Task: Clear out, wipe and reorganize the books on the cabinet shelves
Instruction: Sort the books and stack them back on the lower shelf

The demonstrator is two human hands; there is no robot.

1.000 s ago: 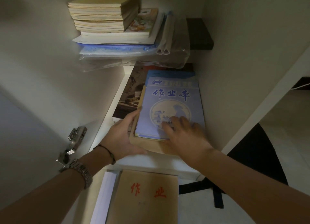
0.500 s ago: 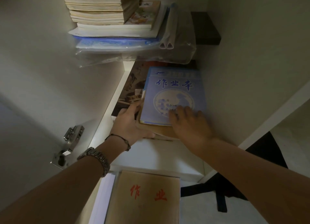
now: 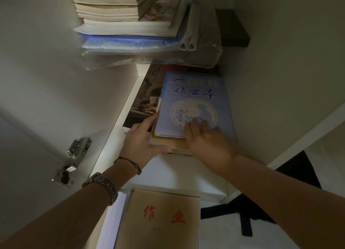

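A small stack of notebooks topped by a blue exercise book (image 3: 194, 103) lies on the white middle shelf (image 3: 168, 172) of the cabinet. My left hand (image 3: 143, 142) holds the stack's left front corner, thumb along the front edge and fingers on the left side. My right hand (image 3: 207, 138) presses flat on the blue cover near its front edge. Under the stack lies a larger dark picture book (image 3: 143, 103). On the shelf above sits a pile of old books (image 3: 119, 8) on blue plastic folders (image 3: 130, 43).
A brown notebook with red characters (image 3: 160, 219) lies on the lower shelf beside white papers (image 3: 112, 217). The cabinet door with a metal hinge (image 3: 74, 159) stands open at left. A dark block (image 3: 231, 28) sits at the upper shelf's right. The cabinet wall stands close on the right.
Both hands and the notebook stack have slid deeper into the shelf, away from its front edge. The grip looks the same.
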